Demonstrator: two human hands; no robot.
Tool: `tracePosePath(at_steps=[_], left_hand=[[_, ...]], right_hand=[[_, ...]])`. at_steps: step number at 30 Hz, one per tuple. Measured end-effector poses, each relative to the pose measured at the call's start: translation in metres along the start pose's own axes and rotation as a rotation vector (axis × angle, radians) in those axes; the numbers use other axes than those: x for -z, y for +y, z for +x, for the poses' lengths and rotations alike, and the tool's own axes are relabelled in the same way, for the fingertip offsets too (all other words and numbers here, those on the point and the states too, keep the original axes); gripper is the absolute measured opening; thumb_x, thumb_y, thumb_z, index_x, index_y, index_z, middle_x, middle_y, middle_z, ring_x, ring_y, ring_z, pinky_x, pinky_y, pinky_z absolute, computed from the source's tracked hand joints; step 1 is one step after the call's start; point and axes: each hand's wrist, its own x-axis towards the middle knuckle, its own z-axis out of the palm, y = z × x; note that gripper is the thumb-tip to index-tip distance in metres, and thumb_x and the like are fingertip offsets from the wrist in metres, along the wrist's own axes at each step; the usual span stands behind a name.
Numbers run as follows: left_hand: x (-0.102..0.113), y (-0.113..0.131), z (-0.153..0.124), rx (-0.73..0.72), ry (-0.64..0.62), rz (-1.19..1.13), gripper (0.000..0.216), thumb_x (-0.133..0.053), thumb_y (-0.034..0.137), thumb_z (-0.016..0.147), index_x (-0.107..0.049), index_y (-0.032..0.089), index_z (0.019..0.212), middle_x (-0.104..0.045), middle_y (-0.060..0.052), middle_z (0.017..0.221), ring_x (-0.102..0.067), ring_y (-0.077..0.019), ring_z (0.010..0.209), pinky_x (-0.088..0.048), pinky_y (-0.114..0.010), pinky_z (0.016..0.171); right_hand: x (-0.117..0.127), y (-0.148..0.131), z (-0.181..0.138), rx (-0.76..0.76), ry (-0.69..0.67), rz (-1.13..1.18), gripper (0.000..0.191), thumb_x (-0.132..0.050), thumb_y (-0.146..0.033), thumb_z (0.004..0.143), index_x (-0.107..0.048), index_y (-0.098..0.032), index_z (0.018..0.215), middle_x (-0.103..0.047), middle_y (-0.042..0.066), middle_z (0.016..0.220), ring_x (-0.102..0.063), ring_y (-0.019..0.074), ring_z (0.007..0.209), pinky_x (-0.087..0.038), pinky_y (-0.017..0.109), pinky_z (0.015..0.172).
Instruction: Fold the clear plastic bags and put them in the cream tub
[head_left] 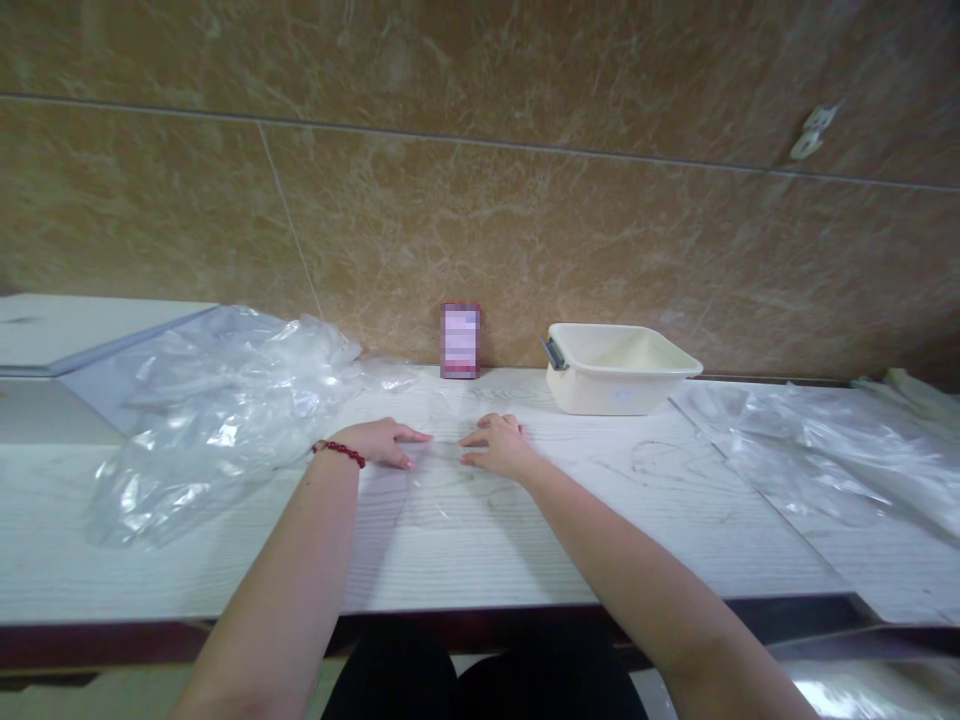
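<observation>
My left hand [384, 442], with a red bead bracelet [341, 450] at the wrist, is low over the white wood-grain table [480, 560], thumb and finger apart. Opposite it, my right hand [496, 446] has its fingers spread and pointing left. Faint glints between and below the hands look like a thin clear plastic sheet or bag [442, 512] lying flat; its edges are hard to make out. Whether the fingertips press on it I cannot tell. A crumpled heap of clear plastic bags [240, 420] lies beside my left hand.
Against the brown marbled wall stand a phone-like device [460, 342] with a blurred screen and a cream plastic tub [619, 390] with a grey handle. A white box [75, 340] is at the far left. More clear plastic [825, 450] lies at the right.
</observation>
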Motion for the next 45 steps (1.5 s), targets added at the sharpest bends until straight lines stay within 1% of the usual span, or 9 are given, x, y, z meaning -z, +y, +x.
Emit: tracePosePath(at_steps=[6, 10, 13, 18, 24, 30, 35, 40, 45], left_hand=[[0.0, -0.007, -0.004, -0.058, 0.016, -0.012, 0.059, -0.052, 0.051, 0.061, -0.042, 0.035, 0.117, -0.051, -0.003, 0.106, -0.046, -0.0222, 0.097, -0.031, -0.03, 0.084], [0.0, -0.009, -0.012, -0.032, 0.045, -0.103, 0.061, -0.043, 0.048, 0.069, -0.033, 0.024, 0.125, -0.055, -0.004, 0.094, -0.051, -0.0173, 0.081, -0.037, -0.026, 0.074], [-0.002, -0.006, -0.023, -0.046, 0.107, -0.105, 0.061, -0.044, 0.044, 0.07, -0.034, 0.02, 0.124, -0.055, -0.006, 0.098, -0.051, -0.0177, 0.085, -0.037, -0.026, 0.076], [-0.007, 0.005, -0.05, -0.048, 0.15, -0.106, 0.06, -0.047, 0.04, 0.069, -0.036, 0.018, 0.123, -0.049, -0.01, 0.112, -0.046, -0.0201, 0.098, -0.034, -0.028, 0.082], [-0.017, 0.015, -0.07, -0.157, 0.212, -0.046, 0.054, -0.048, 0.04, 0.07, -0.04, 0.02, 0.12, -0.048, -0.007, 0.113, -0.044, -0.0202, 0.101, -0.03, -0.029, 0.088], [-0.028, 0.019, -0.076, -0.218, 0.279, -0.051, 0.048, -0.046, 0.039, 0.072, -0.044, 0.02, 0.116, -0.05, -0.006, 0.111, -0.045, -0.0193, 0.101, -0.031, -0.03, 0.089], [-0.037, 0.018, -0.076, -0.288, 0.28, -0.045, 0.051, -0.047, 0.04, 0.072, -0.04, 0.02, 0.118, -0.046, -0.006, 0.117, -0.042, -0.0187, 0.106, -0.03, -0.03, 0.091], [-0.048, 0.015, -0.063, -0.349, 0.305, 0.023, 0.061, -0.051, 0.039, 0.069, -0.032, 0.021, 0.124, -0.033, -0.007, 0.13, -0.025, -0.0213, 0.12, -0.021, -0.035, 0.098], [-0.052, 0.02, -0.045, -0.37, 0.317, 0.065, 0.063, -0.05, 0.036, 0.07, -0.025, 0.023, 0.127, -0.025, -0.005, 0.134, -0.014, -0.0211, 0.124, -0.017, -0.037, 0.1]], right_hand=[[0.004, 0.001, -0.003, 0.023, 0.033, 0.03, 0.035, -0.057, -0.054, 0.06, -0.061, -0.038, 0.09, -0.048, 0.003, 0.104, -0.037, 0.0237, 0.097, -0.029, 0.041, 0.077], [0.016, 0.015, 0.003, 0.1, 0.186, 0.081, 0.029, -0.051, -0.041, 0.072, -0.059, -0.027, 0.096, -0.056, 0.005, 0.094, -0.045, 0.0175, 0.093, -0.029, 0.036, 0.083], [0.036, 0.025, 0.003, 0.115, 0.287, 0.092, 0.021, -0.049, -0.028, 0.075, -0.061, -0.021, 0.091, -0.06, 0.004, 0.088, -0.049, 0.0157, 0.09, -0.03, 0.033, 0.084], [0.058, 0.007, -0.036, 0.229, 0.128, -0.039, 0.02, -0.047, -0.027, 0.075, -0.063, -0.02, 0.087, -0.06, 0.005, 0.084, -0.051, 0.0159, 0.082, -0.034, 0.031, 0.078], [0.035, -0.035, -0.094, 0.357, -0.024, -0.327, 0.025, -0.055, -0.031, 0.07, -0.059, -0.023, 0.093, -0.056, 0.005, 0.096, -0.043, 0.0213, 0.09, -0.032, 0.035, 0.074], [0.019, -0.037, -0.091, 0.414, -0.018, -0.443, 0.014, -0.046, -0.018, 0.077, -0.06, -0.018, 0.08, -0.058, 0.005, 0.09, -0.043, 0.0181, 0.087, -0.029, 0.033, 0.072], [0.016, -0.034, -0.085, 0.375, 0.043, -0.379, 0.012, -0.046, -0.019, 0.077, -0.058, -0.018, 0.077, -0.058, 0.005, 0.084, -0.045, 0.0162, 0.085, -0.029, 0.031, 0.072], [0.017, -0.031, -0.082, 0.279, 0.143, -0.182, 0.01, -0.049, -0.018, 0.072, -0.057, -0.018, 0.078, -0.058, 0.003, 0.082, -0.046, 0.0144, 0.084, -0.03, 0.028, 0.073], [0.019, -0.025, -0.074, 0.28, 0.239, 0.015, 0.01, -0.051, -0.017, 0.069, -0.058, -0.019, 0.076, -0.058, 0.001, 0.082, -0.049, 0.0134, 0.081, -0.033, 0.027, 0.074]])
